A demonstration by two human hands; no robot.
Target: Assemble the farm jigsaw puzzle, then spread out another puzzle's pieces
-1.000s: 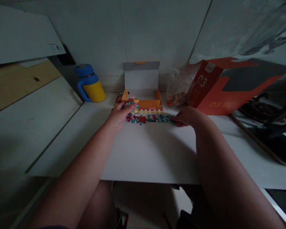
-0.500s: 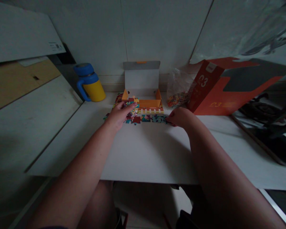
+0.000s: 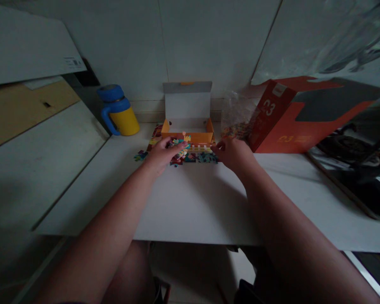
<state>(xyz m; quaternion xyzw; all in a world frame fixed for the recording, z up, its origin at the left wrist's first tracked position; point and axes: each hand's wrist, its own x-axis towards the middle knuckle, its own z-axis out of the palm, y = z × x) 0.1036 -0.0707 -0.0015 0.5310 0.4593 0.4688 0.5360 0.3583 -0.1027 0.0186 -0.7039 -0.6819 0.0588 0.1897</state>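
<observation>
My left hand (image 3: 163, 155) is closed around several colourful jigsaw puzzle pieces (image 3: 184, 145), its thumb across the top of them. In front of the box, a row of joined puzzle pieces (image 3: 207, 158) lies on the white table, partly hidden by that hand. My right hand (image 3: 232, 153) hovers at the right end of this row, thumb and forefinger slightly apart with no piece visible between them. Left of my left hand lie some teal puzzle pieces (image 3: 140, 156). A printed picture (image 3: 154, 137) lies flat beneath the box, mostly covered.
An orange box (image 3: 190, 137) with its lid raised stands against the wall. Right of it are a clear bag of puzzle pieces (image 3: 236, 128) and a large orange-red carton (image 3: 281, 122). A blue and yellow jug (image 3: 123, 118) stands at left on the white table (image 3: 196, 202).
My right hand has let go at the row's right end and shifted left and slightly up. My left hand has moved a little to the right with its pieces.
</observation>
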